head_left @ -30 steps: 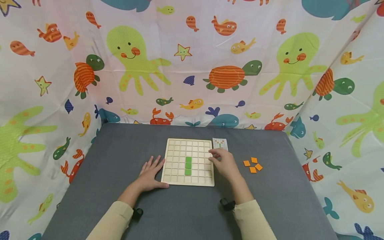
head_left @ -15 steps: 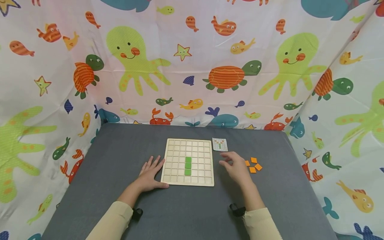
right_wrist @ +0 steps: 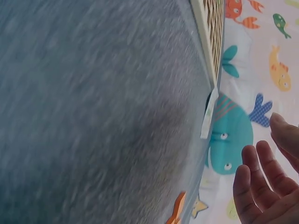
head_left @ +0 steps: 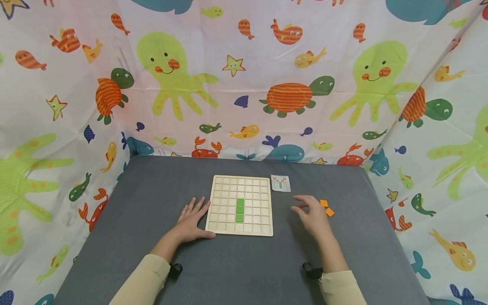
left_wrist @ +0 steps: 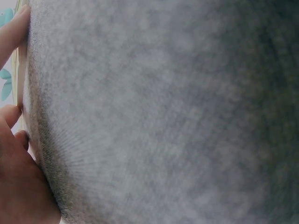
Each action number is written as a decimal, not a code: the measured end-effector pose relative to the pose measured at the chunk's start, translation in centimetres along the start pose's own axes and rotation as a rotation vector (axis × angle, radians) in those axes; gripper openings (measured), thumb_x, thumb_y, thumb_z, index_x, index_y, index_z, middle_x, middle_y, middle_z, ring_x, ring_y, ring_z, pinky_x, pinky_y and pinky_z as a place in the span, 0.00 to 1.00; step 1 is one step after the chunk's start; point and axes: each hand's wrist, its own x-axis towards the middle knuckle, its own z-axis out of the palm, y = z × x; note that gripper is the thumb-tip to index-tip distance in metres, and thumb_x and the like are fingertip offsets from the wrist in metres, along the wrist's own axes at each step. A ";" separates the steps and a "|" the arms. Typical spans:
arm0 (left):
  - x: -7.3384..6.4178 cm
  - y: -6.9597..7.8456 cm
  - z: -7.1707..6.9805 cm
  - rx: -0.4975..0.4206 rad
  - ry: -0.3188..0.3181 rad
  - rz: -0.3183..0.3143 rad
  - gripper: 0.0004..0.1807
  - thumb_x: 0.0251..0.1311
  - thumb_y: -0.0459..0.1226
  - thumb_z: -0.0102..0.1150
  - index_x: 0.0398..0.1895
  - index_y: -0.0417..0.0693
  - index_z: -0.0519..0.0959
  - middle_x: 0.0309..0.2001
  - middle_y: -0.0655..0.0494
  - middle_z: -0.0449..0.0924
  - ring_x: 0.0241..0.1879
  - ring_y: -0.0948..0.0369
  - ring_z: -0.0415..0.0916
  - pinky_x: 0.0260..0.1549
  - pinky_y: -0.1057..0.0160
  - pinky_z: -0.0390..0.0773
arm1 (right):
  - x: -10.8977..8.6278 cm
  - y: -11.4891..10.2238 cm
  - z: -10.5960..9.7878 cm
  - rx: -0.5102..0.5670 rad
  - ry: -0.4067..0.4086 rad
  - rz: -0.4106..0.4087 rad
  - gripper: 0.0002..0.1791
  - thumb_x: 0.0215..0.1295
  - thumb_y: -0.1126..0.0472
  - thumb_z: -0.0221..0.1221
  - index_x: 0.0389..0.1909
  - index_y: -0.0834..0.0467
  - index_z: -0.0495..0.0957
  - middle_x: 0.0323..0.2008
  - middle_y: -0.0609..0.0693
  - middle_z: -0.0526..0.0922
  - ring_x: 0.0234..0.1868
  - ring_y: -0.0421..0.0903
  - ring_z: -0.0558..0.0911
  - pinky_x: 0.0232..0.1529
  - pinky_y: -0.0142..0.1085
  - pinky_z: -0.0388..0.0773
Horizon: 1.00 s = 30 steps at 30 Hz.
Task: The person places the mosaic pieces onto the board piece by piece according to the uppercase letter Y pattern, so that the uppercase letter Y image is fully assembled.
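A square wooden grid board (head_left: 223, 186) lies on the grey table. Three green square tiles (head_left: 239, 209) form a column in its cells. My left hand (head_left: 189, 224) rests at the board's left edge, fingers spread, with the thumb by the near-left corner. In the left wrist view its fingertips meet the board's side. Over the table, right of the board, hovers my right hand (head_left: 314, 216), thumb and fingers apart and loosely bent. It partly hides a small group of orange square tiles (head_left: 330, 212). Nothing shows between its fingers in the right wrist view (right_wrist: 268, 191).
A small card (head_left: 280, 183) with a coloured grid pattern lies by the board's far-right corner. Behind the table (head_left: 160, 182) and along both sides hangs a curtain (head_left: 213, 38) printed with sea animals.
My right hand has moved right, from the board's right edge toward the orange tiles, and now covers some of them. The left hand has stayed at the board.
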 end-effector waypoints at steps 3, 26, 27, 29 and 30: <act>0.1 0.1 0.0 0.012 0.000 0.000 0.67 0.41 0.70 0.72 0.82 0.58 0.49 0.83 0.51 0.39 0.81 0.43 0.26 0.76 0.36 0.34 | -0.3 0.7 -0.7 0.011 -0.001 0.021 0.22 0.63 0.62 0.69 0.59 0.57 0.81 0.54 0.56 0.81 0.50 0.56 0.84 0.50 0.53 0.83; 0.2 0.1 0.2 0.018 0.007 -0.007 0.67 0.41 0.69 0.72 0.82 0.58 0.50 0.83 0.50 0.40 0.81 0.43 0.27 0.76 0.36 0.34 | -2.1 5.0 -4.1 -0.064 0.113 0.046 0.21 0.59 0.66 0.72 0.55 0.61 0.84 0.53 0.60 0.82 0.47 0.59 0.86 0.49 0.55 0.82; 0.2 0.0 0.2 0.022 0.006 -0.009 0.67 0.41 0.69 0.72 0.82 0.58 0.49 0.83 0.51 0.40 0.81 0.43 0.27 0.76 0.37 0.35 | -2.2 5.2 -4.2 -0.082 0.115 0.056 0.21 0.59 0.65 0.71 0.55 0.60 0.84 0.53 0.60 0.82 0.47 0.59 0.86 0.48 0.54 0.82; 0.2 0.0 0.3 0.017 0.007 -0.007 0.67 0.41 0.69 0.72 0.82 0.57 0.49 0.83 0.50 0.40 0.81 0.43 0.27 0.76 0.36 0.34 | -2.4 5.5 -4.5 -0.105 0.108 0.083 0.21 0.61 0.64 0.70 0.56 0.60 0.83 0.54 0.60 0.82 0.49 0.59 0.84 0.47 0.54 0.82; 0.2 0.0 0.3 0.017 0.007 -0.006 0.67 0.41 0.69 0.73 0.82 0.57 0.50 0.83 0.50 0.40 0.81 0.43 0.27 0.75 0.36 0.34 | -2.5 5.7 -4.6 -0.114 0.102 0.098 0.21 0.62 0.64 0.70 0.57 0.60 0.82 0.54 0.61 0.81 0.49 0.59 0.83 0.48 0.55 0.82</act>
